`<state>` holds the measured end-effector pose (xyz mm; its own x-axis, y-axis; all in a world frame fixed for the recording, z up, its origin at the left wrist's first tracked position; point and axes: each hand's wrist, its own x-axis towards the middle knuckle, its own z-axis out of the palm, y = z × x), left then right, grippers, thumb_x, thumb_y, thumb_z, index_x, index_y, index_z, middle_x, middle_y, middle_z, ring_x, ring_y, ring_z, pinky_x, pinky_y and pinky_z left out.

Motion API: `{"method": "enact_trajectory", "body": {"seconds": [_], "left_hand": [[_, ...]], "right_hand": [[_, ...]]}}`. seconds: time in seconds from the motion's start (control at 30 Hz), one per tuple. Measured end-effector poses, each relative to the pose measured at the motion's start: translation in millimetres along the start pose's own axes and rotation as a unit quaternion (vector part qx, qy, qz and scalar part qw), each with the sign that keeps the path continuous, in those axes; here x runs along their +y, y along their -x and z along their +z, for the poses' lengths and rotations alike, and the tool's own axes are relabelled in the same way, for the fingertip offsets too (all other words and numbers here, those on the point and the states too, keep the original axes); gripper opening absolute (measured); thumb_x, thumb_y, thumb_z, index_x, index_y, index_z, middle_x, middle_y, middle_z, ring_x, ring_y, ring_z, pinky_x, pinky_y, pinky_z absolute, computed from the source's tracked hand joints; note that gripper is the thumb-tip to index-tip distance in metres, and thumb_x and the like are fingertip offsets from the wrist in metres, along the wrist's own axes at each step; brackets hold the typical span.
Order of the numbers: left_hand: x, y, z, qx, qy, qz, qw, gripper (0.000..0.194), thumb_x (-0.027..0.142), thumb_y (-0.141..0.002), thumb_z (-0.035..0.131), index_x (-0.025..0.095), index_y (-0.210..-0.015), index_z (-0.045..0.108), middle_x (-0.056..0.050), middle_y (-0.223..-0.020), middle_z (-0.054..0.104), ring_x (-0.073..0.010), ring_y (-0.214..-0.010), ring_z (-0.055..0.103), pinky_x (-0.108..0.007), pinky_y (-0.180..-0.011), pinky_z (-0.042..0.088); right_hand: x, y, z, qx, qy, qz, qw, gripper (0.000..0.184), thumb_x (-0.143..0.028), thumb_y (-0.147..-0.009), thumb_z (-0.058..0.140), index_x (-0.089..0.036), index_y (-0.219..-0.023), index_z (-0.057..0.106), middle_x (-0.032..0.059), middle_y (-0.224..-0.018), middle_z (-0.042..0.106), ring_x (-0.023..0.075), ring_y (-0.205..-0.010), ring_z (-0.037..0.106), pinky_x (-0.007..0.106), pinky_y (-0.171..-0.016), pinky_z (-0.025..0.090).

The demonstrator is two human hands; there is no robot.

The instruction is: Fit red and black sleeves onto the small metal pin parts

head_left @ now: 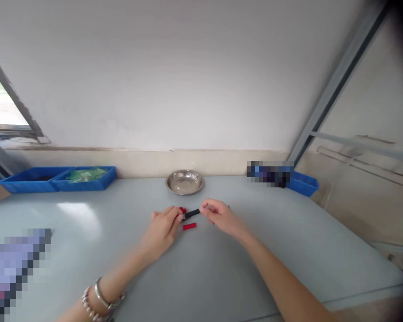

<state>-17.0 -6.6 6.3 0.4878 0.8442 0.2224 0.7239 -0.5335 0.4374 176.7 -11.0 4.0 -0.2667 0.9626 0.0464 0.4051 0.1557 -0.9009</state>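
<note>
A slim black cylinder (192, 213) with a shiny metallic left end lies between my hands, slightly tilted up to the right. My left hand (163, 229) is closed with its fingertips around the metallic end. At the black end, my right hand (220, 216) is pinched shut; its fingers partly hide what they grip. A short red tube (189, 226) rests on the table just below the cylinder. Behind my left fingertips another small red piece (183, 209) shows, partly covered. A tiny dark tip (229, 206) sticks out beyond my right hand, its kind unclear.
A round steel dish (185, 189) stands beyond my hands on the grey table (127, 286). Two blue trays (30, 187) are at back left, one holding green plastic packaging (87, 174). A blue bin (304, 184) sits at back right beside a pixelated object. Another pixelated object lies front left.
</note>
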Motion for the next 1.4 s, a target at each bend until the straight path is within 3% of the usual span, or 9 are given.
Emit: {"method": "enact_trajectory", "body": {"seconds": [0.23, 0.47, 0.77, 0.97, 1.2, 1.4], "left_hand": [[-3.8, -1.4, 1.9, 0.004, 0.047, -0.010, 0.999, 0.033, 0.034, -0.088, 0.020, 0.020, -0.063, 0.034, 0.004, -0.056, 0.040, -0.0121, -0.053, 0.039, -0.025, -0.054, 0.028], [-2.2, -1.3, 1.8, 0.018, 0.115, -0.047, 0.992, 0.035, 0.039, -0.087, 0.021, 0.020, -0.060, 0.032, 0.004, -0.054, 0.038, -0.0117, -0.053, 0.036, -0.025, -0.055, 0.031], [-2.8, -1.2, 2.7, 0.037, 0.099, -0.043, 0.994, 0.034, 0.039, -0.087, 0.022, 0.020, -0.060, 0.032, 0.005, -0.053, 0.037, -0.0111, -0.052, 0.034, -0.024, -0.054, 0.030], [-5.7, -1.2, 4.8, 0.044, 0.050, -0.019, 0.998, 0.033, 0.036, -0.088, 0.020, 0.020, -0.063, 0.035, 0.005, -0.054, 0.037, -0.0112, -0.051, 0.036, -0.025, -0.055, 0.029], [-4.8, -0.9, 3.9, 0.051, 0.035, 0.010, 0.998, 0.032, 0.031, -0.090, 0.018, 0.019, -0.067, 0.038, 0.003, -0.060, 0.043, -0.0120, -0.055, 0.040, -0.027, -0.060, 0.030], [-3.2, -1.1, 2.7, 0.059, 0.030, 0.012, 0.998, 0.032, 0.031, -0.089, 0.020, 0.019, -0.064, 0.037, 0.004, -0.056, 0.039, -0.0113, -0.052, 0.037, -0.026, -0.059, 0.030]], "right_hand": [[3.3, -2.4, 2.2, 0.004, 0.010, -0.024, 1.000, 0.016, -0.034, -0.081, 0.042, -0.020, -0.072, 0.044, -0.0068, -0.050, 0.028, 0.0079, -0.047, 0.028, 0.019, -0.045, 0.022], [3.9, -4.4, 4.6, 0.030, -0.018, -0.047, 0.998, 0.008, -0.028, -0.077, 0.047, -0.020, -0.076, 0.046, -0.0078, -0.050, 0.026, 0.0076, -0.046, 0.027, 0.020, -0.045, 0.023], [4.0, -3.7, 6.1, 0.062, 0.036, -0.058, 0.996, 0.010, -0.029, -0.077, 0.047, -0.020, -0.078, 0.050, -0.0076, -0.050, 0.029, 0.0083, -0.048, 0.030, 0.021, -0.047, 0.025], [-0.3, -0.4, 5.6, 0.043, 0.066, -0.067, 0.995, 0.016, -0.031, -0.081, 0.040, -0.020, -0.072, 0.045, -0.0069, -0.052, 0.029, 0.0079, -0.048, 0.029, 0.020, -0.047, 0.023], [-3.6, 0.5, 5.4, -0.003, 0.026, -0.070, 0.997, 0.032, -0.039, -0.086, 0.032, -0.019, -0.061, 0.033, -0.0050, -0.054, 0.032, 0.0082, -0.051, 0.031, 0.021, -0.049, 0.026], [-3.9, 0.3, 4.5, -0.008, 0.016, -0.064, 0.998, 0.033, -0.041, -0.085, 0.033, -0.019, -0.060, 0.032, -0.0048, -0.055, 0.031, 0.0082, -0.052, 0.030, 0.021, -0.049, 0.025]]}}
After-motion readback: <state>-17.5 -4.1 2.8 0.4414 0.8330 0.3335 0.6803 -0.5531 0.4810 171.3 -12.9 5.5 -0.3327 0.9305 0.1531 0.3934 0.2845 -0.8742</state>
